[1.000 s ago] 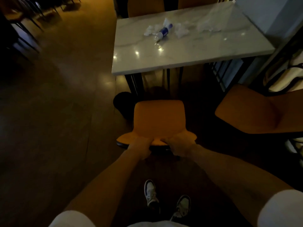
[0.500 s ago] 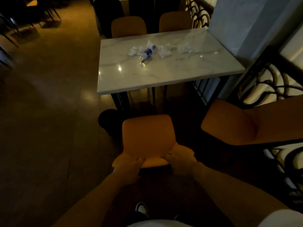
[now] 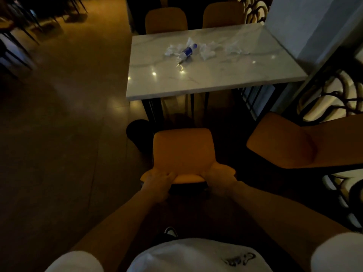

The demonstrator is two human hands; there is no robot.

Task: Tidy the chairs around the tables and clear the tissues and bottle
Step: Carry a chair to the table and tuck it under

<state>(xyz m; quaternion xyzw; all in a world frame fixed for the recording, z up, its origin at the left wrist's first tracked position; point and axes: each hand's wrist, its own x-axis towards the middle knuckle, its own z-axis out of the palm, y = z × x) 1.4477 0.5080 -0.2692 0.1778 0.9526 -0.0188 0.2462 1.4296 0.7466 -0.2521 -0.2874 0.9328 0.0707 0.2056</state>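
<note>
1. Head view: left hand point(image 3: 158, 183) and right hand point(image 3: 220, 176) each keep a clenched grip on the top edge of the orange chair point(image 3: 182, 152), which faces the worktop point(image 3: 206, 79).
2. The bottle point(image 3: 188, 51) lies among crumpled tissues point(image 3: 206, 52) on the worktop, well apart from both hands.

White marble table point(image 3: 206, 81), plastic bottle point(image 3: 187, 52) lying on its side, crumpled tissues point(image 3: 207, 52) beside it
</note>
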